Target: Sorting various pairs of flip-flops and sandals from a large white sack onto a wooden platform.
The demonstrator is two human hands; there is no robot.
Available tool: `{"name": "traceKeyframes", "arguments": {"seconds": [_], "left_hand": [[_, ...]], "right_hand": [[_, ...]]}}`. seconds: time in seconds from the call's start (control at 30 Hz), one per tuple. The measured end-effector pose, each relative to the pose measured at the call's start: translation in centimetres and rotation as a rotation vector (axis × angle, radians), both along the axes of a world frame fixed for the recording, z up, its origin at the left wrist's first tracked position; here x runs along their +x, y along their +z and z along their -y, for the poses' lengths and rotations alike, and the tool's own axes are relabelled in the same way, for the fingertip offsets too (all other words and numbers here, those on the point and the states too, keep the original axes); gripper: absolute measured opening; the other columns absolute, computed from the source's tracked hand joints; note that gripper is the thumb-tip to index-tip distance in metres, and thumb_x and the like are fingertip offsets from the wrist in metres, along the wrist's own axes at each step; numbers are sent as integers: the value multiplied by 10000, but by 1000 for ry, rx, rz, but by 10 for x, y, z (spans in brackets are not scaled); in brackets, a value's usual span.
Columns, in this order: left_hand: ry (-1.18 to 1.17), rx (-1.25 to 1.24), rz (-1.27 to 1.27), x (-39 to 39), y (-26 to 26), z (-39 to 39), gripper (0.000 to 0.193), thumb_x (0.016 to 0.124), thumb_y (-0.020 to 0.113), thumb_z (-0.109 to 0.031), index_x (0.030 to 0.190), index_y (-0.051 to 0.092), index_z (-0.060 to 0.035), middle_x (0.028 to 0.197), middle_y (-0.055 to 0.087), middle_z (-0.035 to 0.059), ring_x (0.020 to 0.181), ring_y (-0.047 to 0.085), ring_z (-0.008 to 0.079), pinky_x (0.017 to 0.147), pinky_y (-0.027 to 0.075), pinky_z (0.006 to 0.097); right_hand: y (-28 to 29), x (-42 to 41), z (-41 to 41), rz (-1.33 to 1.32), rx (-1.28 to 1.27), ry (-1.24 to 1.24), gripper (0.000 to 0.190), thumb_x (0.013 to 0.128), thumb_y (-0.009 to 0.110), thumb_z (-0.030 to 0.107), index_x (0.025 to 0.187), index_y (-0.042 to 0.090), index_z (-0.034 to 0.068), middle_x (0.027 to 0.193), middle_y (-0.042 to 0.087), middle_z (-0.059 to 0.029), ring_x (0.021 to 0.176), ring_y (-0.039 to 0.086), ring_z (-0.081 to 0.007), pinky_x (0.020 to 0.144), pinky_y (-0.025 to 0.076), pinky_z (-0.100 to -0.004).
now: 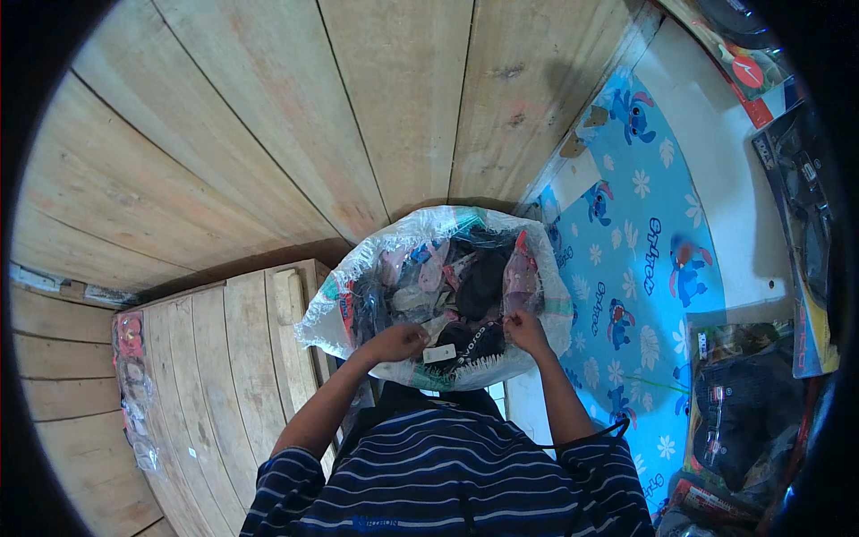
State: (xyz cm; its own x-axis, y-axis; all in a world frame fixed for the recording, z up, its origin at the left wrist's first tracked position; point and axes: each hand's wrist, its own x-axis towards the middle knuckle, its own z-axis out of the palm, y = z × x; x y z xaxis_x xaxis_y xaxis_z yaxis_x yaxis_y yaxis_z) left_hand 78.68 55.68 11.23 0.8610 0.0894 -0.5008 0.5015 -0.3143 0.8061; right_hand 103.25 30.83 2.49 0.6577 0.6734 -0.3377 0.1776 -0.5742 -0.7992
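Note:
A white woven plastic sack (553, 268) with green bands and a frayed rim stands open before me. Sandals and slippers fill it, several in clear plastic wrap. Among them are a black slipper (482, 285) in the middle, a pink sandal (431, 268) and a plastic-wrapped pink pair (521, 285) at the right. My left hand (400, 341) is over the near left rim with curled fingers, beside a white tag (439, 354). At the near right, my right hand (525, 331) has its fingertips against the lower end of the pink pair. Whether either hand grips anything is unclear.
A plank wall (402, 101) rises behind the sack. To the left is a wooden platform (201, 356) with a row of packaged goods (134, 389) along its far left edge. Blue cartoon-print sheeting (631, 282) covers the right side, near packaged dark footwear (745, 409).

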Motion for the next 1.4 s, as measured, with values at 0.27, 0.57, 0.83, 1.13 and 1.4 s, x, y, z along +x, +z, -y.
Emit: {"name": "traceKeyframes", "arguments": {"seconds": [0.27,0.57,0.83,1.13,1.4], "left_hand": [[-185,321,-1,57,-129,-3,390,882,598,-362,1087,626,-31,924,681,170,858,669,276,750,511,370],[-21,-198,-182,71,-114,15,314,896,609,-237,1145,612,-46,921,681,131,814,663,193,718,523,321],[-41,-544,70,59,-122,29,326,908,602,-232,1162,613,-27,974,676,102,857,638,157,733,512,298],[-35,-78,14,20,-151,-42,307,821,643,-270,1032,662,-49,936,689,161,839,671,252,737,519,366],[270,394,-34,12,-143,-95,266,803,604,-198,1009,642,-35,958,677,190,854,669,331,752,508,425]], "right_hand": [[19,7,-51,362,69,34,356,809,659,91,1154,569,81,1018,604,-136,935,608,-267,804,475,-364],[3,-10,-79,406,-149,63,416,781,714,187,1159,561,108,1012,580,-170,937,592,-354,795,478,-441],[17,-39,-74,350,-230,317,412,773,719,313,1087,579,87,984,609,-163,886,614,-343,753,486,-448],[35,-44,-66,244,-409,280,410,799,686,350,1106,613,88,1023,642,-203,996,614,-363,834,495,-467],[26,-39,-79,327,-265,353,449,811,658,338,1181,555,105,999,648,-190,953,631,-374,795,511,-483]]}}
